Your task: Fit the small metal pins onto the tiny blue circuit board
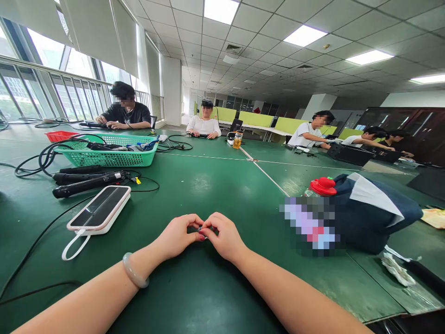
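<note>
Left hand (177, 235) and right hand (225, 237) pinching small, dark, shiny piece (200, 228) over green, smooth-topped desk (205, 292). Fine two-handed fingering, seemingly; next move likely calls for steady fingertips.

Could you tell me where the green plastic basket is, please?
In the head view, the basket sits at left on the green table, behind some black rods.

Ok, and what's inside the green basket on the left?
The green basket holds some black items and a blue-and-grey bundle. Whatever lies beneath them, at the bottom, is covered and can't be made out.
</note>
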Demonstrator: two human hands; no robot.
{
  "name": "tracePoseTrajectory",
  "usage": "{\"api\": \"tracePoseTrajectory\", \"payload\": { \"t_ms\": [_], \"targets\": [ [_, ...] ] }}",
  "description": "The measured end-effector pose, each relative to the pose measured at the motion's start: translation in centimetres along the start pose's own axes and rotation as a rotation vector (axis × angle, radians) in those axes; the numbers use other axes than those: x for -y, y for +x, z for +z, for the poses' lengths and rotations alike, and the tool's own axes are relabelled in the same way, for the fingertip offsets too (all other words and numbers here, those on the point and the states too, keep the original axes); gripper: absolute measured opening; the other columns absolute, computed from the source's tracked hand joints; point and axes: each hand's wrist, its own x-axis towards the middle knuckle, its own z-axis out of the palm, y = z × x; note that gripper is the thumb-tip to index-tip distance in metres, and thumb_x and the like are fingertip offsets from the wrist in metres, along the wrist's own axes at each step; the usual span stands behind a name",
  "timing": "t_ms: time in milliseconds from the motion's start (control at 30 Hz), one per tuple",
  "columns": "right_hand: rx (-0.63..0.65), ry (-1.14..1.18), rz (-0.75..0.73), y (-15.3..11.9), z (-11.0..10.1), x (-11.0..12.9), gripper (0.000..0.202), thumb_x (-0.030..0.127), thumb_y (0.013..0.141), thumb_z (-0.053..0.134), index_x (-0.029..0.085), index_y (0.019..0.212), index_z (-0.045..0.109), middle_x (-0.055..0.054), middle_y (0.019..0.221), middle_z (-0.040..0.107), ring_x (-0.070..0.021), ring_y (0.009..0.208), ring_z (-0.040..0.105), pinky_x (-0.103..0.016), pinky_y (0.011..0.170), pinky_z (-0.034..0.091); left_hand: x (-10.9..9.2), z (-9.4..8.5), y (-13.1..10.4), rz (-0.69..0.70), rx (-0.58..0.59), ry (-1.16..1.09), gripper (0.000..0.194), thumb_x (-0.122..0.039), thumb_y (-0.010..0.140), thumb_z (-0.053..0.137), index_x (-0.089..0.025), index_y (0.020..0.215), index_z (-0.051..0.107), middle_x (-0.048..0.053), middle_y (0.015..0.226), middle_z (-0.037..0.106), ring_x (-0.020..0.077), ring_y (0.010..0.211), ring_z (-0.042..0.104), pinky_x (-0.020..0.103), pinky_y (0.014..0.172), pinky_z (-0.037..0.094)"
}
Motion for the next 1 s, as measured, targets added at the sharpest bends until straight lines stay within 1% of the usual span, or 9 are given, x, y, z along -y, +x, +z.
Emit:
{"api": "tracePoseTrajectory", "payload": {
  "t_ms": [133, 333, 600, 1000],
  "targets": [
    [-0.004, 0.029, 0.003, 0.04, -0.19, 0.09, 0.009, 0.016, 0.078, 0.061, 0.019, 0.070, 0.060, 0.001, 0.071, 0.054, -0.0116, 0.068, 0.049, -0.023, 0.062, 0.038, -0.01, 0.01, 0.00, 0.004, -0.003, -0.005, 0.012, -0.025, 0.067, 0.062, -0.021, 0.078, 0.061, -0.002, 0.080, 0.066, 0.0158, 0.081, 0.060, 0.026, 0.076, 0.044],
    [-0.006, 0.061, 0.044, 0.10, -0.09, -0.10, 0.009, 0.017, 0.076, 0.063, 0.019, 0.068, 0.059, 0.001, 0.069, 0.054, -0.0118, 0.066, 0.048, -0.023, 0.060, 0.038, -0.12, -0.03, -0.05, -0.008, -0.008, 0.000, 0.012, -0.026, 0.068, 0.062, -0.022, 0.079, 0.062, -0.003, 0.082, 0.067, 0.0164, 0.083, 0.060, 0.026, 0.078, 0.043],
    [-0.007, 0.113, 0.061, 0.10, 0.04, -0.38, 0.008, 0.016, 0.074, 0.064, 0.019, 0.068, 0.059, 0.002, 0.069, 0.053, -0.0106, 0.063, 0.047, -0.022, 0.059, 0.038, 0.09, -0.01, -0.06, 0.009, -0.001, 0.011, 0.014, -0.027, 0.067, 0.061, -0.021, 0.080, 0.062, -0.001, 0.084, 0.067, 0.0171, 0.083, 0.060, 0.026, 0.078, 0.044],
    [0.000, 0.119, 0.083, 0.12, -0.06, -0.37, 0.009, 0.018, 0.074, 0.064, 0.019, 0.067, 0.058, 0.002, 0.068, 0.051, -0.0104, 0.061, 0.046, -0.022, 0.057, 0.038, -0.11, 0.00, -0.09, 0.003, -0.003, 0.017, 0.015, -0.027, 0.067, 0.062, -0.022, 0.081, 0.062, -0.001, 0.085, 0.068, 0.0175, 0.084, 0.060, 0.027, 0.079, 0.044]
  ]
}}
